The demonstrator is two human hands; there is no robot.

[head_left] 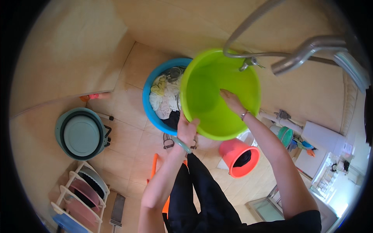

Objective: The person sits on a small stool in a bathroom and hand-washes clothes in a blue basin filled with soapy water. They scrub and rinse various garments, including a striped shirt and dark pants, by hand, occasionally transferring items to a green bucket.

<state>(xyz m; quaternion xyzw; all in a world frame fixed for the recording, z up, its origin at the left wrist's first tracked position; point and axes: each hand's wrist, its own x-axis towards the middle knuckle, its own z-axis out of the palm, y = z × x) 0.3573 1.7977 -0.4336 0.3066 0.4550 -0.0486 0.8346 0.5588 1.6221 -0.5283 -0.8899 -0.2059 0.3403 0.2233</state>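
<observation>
- The left hand (187, 129) is closed on the near-left rim of the lime-green plastic tub (210, 79), thumb on the inner side
- The right hand (232, 102) is inside the tub's opening, holding nothing visible, fingers extended together and pointing leftward; whether the fingertips touch the plastic I cannot tell
- The tub lies just ahead of the body, slightly to the right, its mouth facing up toward the head; being round, it shows no long axis
- Key relation: the left hand is at the rim, while the right hand is nearer the tub's middle, having reached in over the near-right rim
- The tub overlaps the right side of the blue basin (147, 97) of clothes (164, 98)
- A wall tap (248, 63) shows by its far-right rim; a coral-pink bucket (232, 150) stands near its near-right side
</observation>
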